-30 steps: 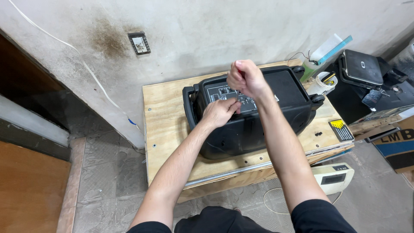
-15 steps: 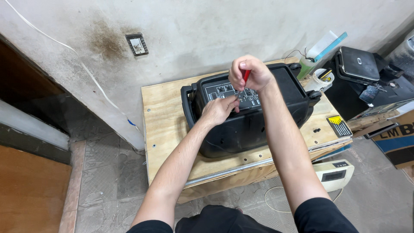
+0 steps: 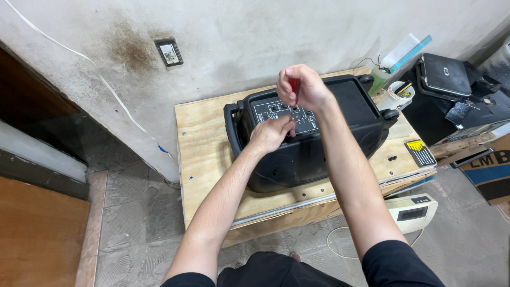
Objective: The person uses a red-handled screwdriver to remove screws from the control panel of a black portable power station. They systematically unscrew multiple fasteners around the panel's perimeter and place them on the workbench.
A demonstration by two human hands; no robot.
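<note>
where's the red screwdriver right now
In the head view, the red screwdriver is upright in the right hand, over the control panel of the black speaker, just above the left hand.

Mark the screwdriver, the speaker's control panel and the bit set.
screwdriver (image 3: 292,85), head view, red handle in right fist.
control panel (image 3: 276,110), head view, left half.
bit set (image 3: 420,152), head view, case middle.

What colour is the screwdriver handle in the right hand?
Red, in the head view: screwdriver handle, right hand.
</note>
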